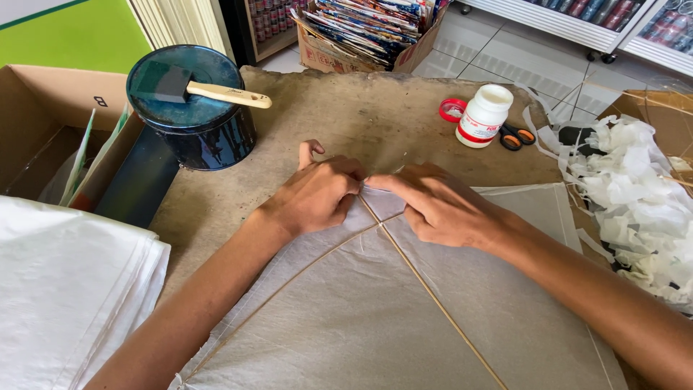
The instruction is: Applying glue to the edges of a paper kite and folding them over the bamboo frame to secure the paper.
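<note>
Both hands meet at the far tip of the kite (375, 303), which lies flat on the worn brown table (361, 115) in the near centre of the scene. The left hand (314, 195) is curled narrow, fingertips pressing the paper edge at the tip; the right hand (440, 206) is likewise closed down, pinching the same corner from the right. Holding from both sides appears to keep the thin paper taut against the straight stick (433, 292), which runs from the tip toward the near right. A curved stick (289, 278) bows across to the near left. The kite paper is pale, translucent and slightly creased. Far right stand a white glue bottle (484, 115) and scissors (516, 136); far left, a dark tin (191, 108) carries a foam brush (195, 87).
</note>
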